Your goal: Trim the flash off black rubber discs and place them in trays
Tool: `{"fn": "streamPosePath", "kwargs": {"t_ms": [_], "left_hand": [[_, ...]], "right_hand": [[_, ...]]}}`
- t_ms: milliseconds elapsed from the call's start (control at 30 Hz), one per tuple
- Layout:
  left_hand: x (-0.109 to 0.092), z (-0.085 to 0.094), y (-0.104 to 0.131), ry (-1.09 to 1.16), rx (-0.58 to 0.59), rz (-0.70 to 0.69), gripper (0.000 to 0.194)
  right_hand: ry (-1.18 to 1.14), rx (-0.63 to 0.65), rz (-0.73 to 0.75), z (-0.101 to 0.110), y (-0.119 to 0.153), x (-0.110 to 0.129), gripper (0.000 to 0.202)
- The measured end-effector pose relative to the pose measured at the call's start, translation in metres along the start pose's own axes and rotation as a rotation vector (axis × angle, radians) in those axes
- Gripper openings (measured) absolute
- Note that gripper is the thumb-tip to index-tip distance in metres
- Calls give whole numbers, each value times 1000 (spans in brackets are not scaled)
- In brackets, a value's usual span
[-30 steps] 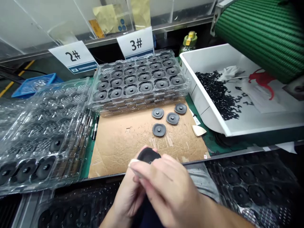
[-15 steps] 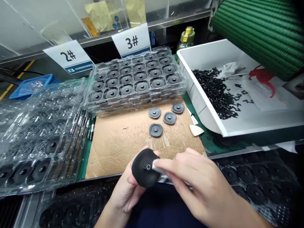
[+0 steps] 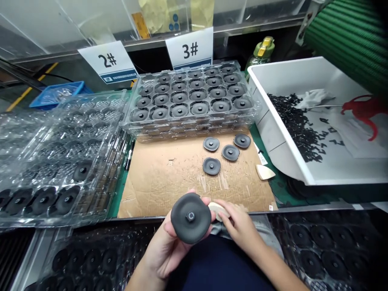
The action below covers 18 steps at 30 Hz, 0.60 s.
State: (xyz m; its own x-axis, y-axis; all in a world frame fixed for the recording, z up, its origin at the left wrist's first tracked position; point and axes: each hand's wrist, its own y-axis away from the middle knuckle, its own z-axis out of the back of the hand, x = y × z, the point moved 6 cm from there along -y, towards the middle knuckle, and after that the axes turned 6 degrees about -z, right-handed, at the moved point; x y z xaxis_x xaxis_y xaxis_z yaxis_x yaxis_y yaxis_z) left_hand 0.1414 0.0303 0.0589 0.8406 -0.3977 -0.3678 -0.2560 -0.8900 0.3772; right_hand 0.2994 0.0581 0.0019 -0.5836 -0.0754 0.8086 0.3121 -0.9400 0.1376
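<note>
Low in the head view, my left hand (image 3: pixel 163 246) grips a round black disc (image 3: pixel 197 228) by its rim, its dished face and small central hub turned towards me. My right hand (image 3: pixel 242 228), just right of the disc, is closed on a thin cream-coloured pad (image 3: pixel 218 209); the pad's material cannot be made out. Beyond my hands, several similar discs lie loose on a cardboard sheet (image 3: pixel 160 178), among them the nearest disc (image 3: pixel 211 166). Another cream piece (image 3: pixel 265 172), roughly triangular, lies at the cardboard's right edge.
Stacked clear trays (image 3: pixel 194 117) of black discs stand behind the cardboard. More clear trays (image 3: pixel 93 161) are on the left. At right, a white bin (image 3: pixel 280 155) holds small black parts and a red-handled tool (image 3: pixel 360 109). A green roll (image 3: pixel 348 36) overhangs it.
My right hand has drawn back from the disc's hub to beyond its right rim, with the cream pad. The disc now faces me more squarely. The whole view has shifted slightly.
</note>
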Motion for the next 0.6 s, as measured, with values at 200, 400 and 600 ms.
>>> {"fn": "streamPosePath", "kwargs": {"t_ms": [200, 400, 600], "left_hand": [[-3, 5, 6, -43, -2, -59, 54], [-9, 25, 14, -118, -100, -134, 58], [-21, 32, 17, -61, -94, -210, 41]], "right_hand": [[-41, -183, 171, 49, -8, 82, 34], [173, -6, 445, 32, -15, 162, 34], [248, -91, 531, 7, -15, 179, 37]]}}
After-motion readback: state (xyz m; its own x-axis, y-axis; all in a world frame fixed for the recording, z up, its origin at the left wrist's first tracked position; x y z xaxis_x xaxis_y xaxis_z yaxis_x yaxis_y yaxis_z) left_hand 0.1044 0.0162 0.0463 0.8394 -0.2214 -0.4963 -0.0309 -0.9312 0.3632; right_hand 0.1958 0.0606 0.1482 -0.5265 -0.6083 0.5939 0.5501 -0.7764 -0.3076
